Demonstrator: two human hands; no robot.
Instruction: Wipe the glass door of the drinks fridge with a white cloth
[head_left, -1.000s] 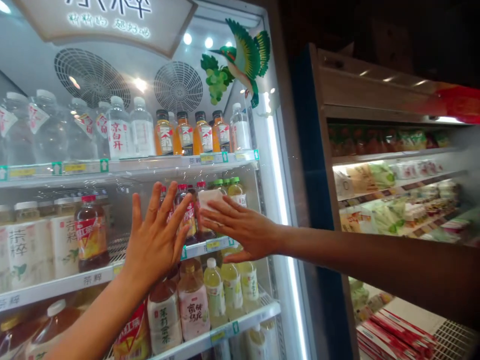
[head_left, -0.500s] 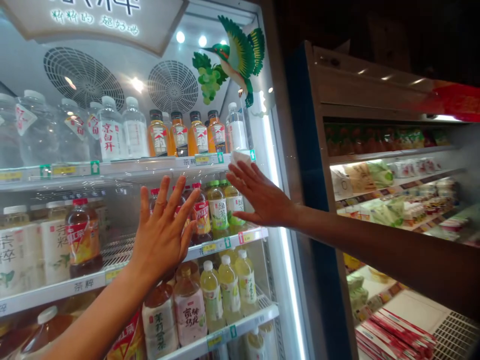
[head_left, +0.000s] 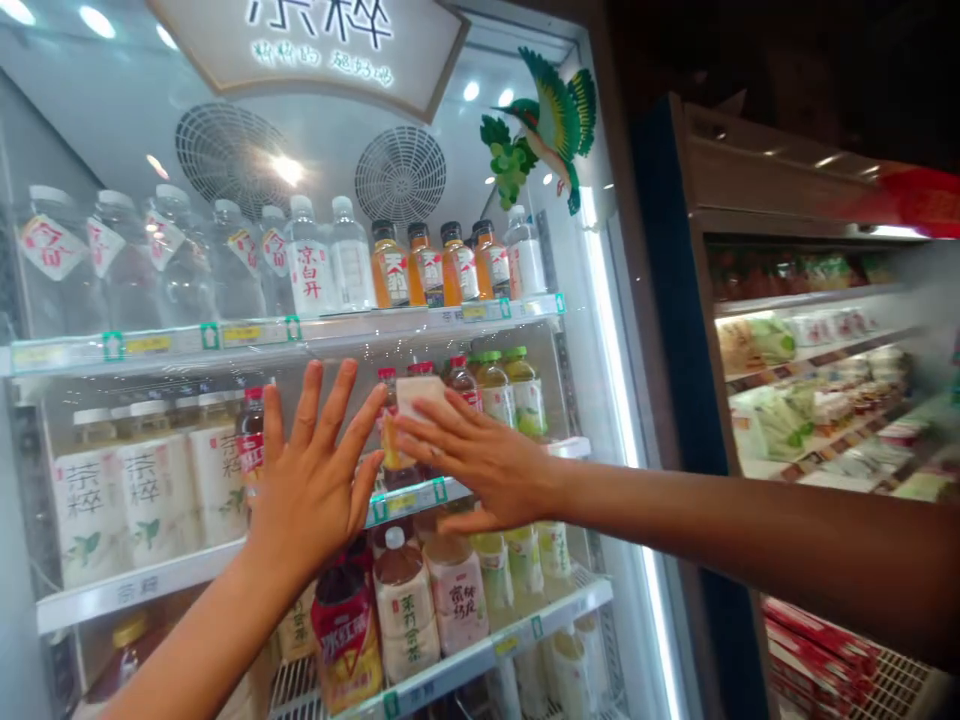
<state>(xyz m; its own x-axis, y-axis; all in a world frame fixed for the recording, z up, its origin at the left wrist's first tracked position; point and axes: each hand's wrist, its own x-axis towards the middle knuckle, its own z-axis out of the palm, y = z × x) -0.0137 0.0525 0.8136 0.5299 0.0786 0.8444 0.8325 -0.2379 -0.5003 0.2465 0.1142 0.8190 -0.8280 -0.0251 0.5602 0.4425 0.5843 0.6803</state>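
My left hand [head_left: 311, 480] is spread with the fingers apart, the palm towards the glass door [head_left: 315, 345] of a drinks fridge; nothing is in it. To the right of it, my right hand [head_left: 480, 460] lies with fingers stretched over a small white folded tissue or cloth [head_left: 421, 390], flat against the glass. Only the upper edge of that white piece shows above the fingers. Behind the glass, bottles of red-capped tea [head_left: 460, 375] and green-capped tea [head_left: 493, 385] stand on the middle shelf, partly hidden by my hands.
Clear water bottles [head_left: 244, 265] and orange drinks [head_left: 427, 268] line the top shelf. Milky tea bottles [head_left: 82, 500] stand at the left. A bright light strip [head_left: 626, 390] runs down the door's right side. Beyond it is an open chilled shelf unit [head_left: 817, 370] with packaged goods.
My right hand has moved left and down across the glass with the white piece, closer to my left hand. The view has shifted left, and my left hand remains spread.
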